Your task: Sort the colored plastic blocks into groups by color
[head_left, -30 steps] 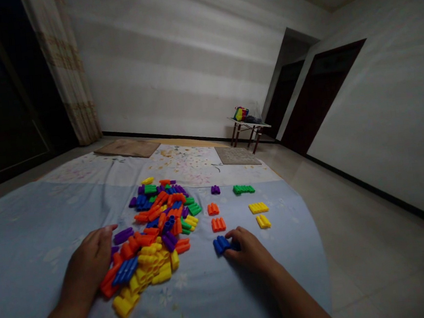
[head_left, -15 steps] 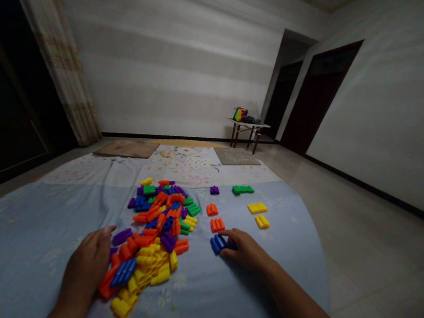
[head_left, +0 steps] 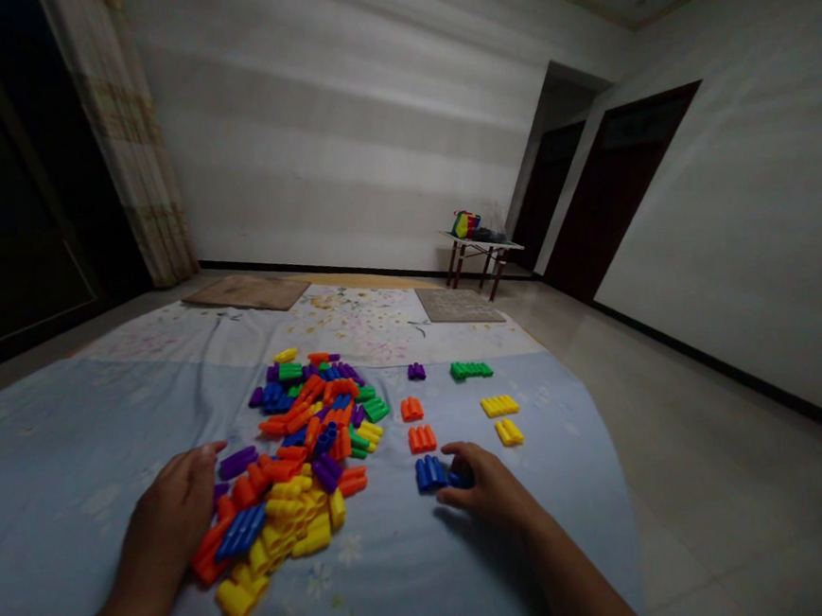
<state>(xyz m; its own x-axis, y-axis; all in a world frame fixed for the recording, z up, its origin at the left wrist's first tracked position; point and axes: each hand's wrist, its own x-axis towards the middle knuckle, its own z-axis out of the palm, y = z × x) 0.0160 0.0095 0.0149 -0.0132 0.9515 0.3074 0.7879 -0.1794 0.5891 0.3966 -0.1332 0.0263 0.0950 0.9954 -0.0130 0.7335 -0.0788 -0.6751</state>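
Observation:
A row of joined blue plastic tube blocks (head_left: pixel 433 473) lies on the pale blue cloth. Around its right end is my right hand (head_left: pixel 492 487), thumb and index finger spread apart, with no firm grip showing. My left hand (head_left: pixel 174 507) rests at the left edge of a heap of tube blocks, its fingers loosely extended beside a purple block (head_left: pixel 237 462) and holding nothing that I can see. Near it in the heap are an orange block (head_left: pixel 244 490), another blue block (head_left: pixel 241 531) and several yellow blocks (head_left: pixel 295 507).
Beyond the blue row lie two orange blocks (head_left: pixel 422 438) and a purple block (head_left: pixel 416 372). Farther right are a green row (head_left: pixel 471 370) and yellow rows (head_left: pixel 499 405). Flat mats (head_left: pixel 460 305) lie at the cloth's far edge. A small table (head_left: pixel 482 239) stands by the wall.
The blue row has shifted slightly right and turned straighter. My right hand's fingers have spread and moved a little right. My left hand stays nearly still.

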